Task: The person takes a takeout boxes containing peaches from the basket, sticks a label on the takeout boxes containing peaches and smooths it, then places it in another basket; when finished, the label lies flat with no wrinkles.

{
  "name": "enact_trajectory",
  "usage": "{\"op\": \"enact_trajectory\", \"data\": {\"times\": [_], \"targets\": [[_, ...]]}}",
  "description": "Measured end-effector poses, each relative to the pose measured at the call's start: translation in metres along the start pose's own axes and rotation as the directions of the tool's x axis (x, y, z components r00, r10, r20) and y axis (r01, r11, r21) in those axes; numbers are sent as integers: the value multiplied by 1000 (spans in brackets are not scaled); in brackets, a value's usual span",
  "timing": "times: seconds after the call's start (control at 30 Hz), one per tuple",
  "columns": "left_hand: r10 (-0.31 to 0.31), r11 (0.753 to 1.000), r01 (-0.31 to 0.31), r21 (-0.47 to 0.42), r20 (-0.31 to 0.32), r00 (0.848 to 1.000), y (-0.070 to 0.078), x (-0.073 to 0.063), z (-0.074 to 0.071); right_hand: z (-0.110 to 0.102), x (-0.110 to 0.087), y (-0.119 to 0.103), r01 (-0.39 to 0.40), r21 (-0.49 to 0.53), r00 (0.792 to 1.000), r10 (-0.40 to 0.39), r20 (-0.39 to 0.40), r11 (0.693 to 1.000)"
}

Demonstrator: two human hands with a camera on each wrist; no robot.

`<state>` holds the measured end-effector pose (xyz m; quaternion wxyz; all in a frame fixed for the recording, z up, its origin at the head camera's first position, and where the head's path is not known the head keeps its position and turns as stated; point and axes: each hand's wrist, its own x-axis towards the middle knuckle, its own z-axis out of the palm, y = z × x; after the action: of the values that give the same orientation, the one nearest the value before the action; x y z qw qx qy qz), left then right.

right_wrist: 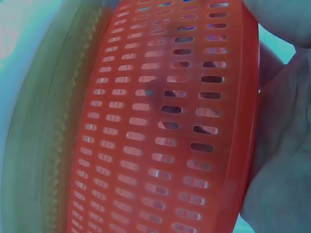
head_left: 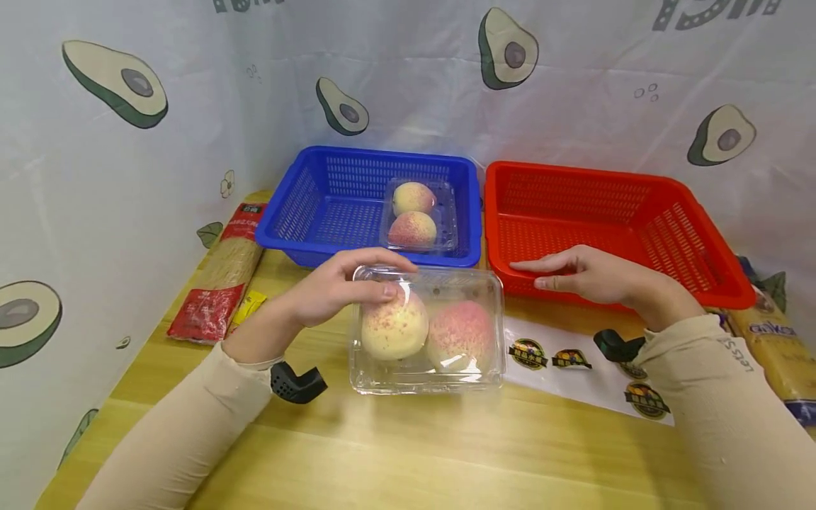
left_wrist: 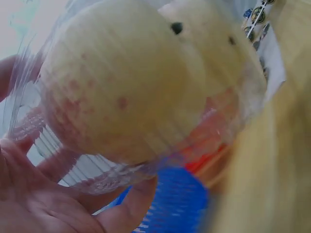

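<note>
while curled, left fingers point(head_left: 376, 259) round box point(head_left: 428, 331)

The left wrist view cuts off the left hand point(left_wrist: 53, 203) and blurs the table point(left_wrist: 286, 160), while the other crops the right hand point(right_wrist: 282, 145) and red basket point(right_wrist: 234, 121). In the head view, the right sleeve point(head_left: 720, 411) hides part of the label sheet point(head_left: 574, 384), and the edge crops the yellow bag point(head_left: 774, 348)
</note>
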<state>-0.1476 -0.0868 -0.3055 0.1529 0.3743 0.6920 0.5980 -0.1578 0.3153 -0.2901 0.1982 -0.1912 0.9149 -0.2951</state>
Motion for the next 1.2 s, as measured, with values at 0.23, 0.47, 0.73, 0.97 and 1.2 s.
{"op": "enact_trajectory", "data": {"times": [0.23, 0.47, 0.73, 0.97, 1.2], "targets": [[-184, 925, 192, -327, 55, 981, -47, 1, 12, 1, 0, -3, -8, -18, 1000, 8, -14, 1000], [-269, 847, 276, -454, 81, 960, -83, 1, 1, 3, 2, -3, 22, -29, 999, -22, -27, 999], [-261, 917, 263, -300, 49, 964, -87, 11, -3, 2, 0, -4, 22, -63, 999, -25, -42, 998], [-198, 980, 198, 17, -1, 980, -84, 15, -4, 3, -1, -6, 12, -85, 999, -16, -48, 996], [-193, 979, 194, 66, -27, 981, -84, 15, -1, 4, -1, -6, 26, -82, 998, -31, -58, 996]]}}
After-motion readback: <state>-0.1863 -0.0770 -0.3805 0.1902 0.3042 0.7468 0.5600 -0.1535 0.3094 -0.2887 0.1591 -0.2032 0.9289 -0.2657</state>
